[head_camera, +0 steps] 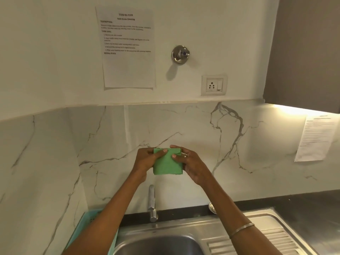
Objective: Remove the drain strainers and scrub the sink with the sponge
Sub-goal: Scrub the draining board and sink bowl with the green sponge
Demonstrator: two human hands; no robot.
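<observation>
A flat green sponge [167,162] is held up in front of the marble backsplash, above the tap. My left hand [145,161] grips its left edge with the thumb across the top corner. My right hand [189,162] pinches its right edge. Below, the steel sink [202,229] shows only the upper part of its basin, and the drain is out of view. A white slotted strainer [212,208] lies on the dark counter behind the sink, partly hidden by my right forearm.
A chrome tap [152,203] rises at the sink's back edge. A turquoise basket [86,219] sits left of the sink, a ribbed drainboard [276,238] to the right. On the wall are a printed sheet [128,48], a valve knob [180,54] and a socket [214,85].
</observation>
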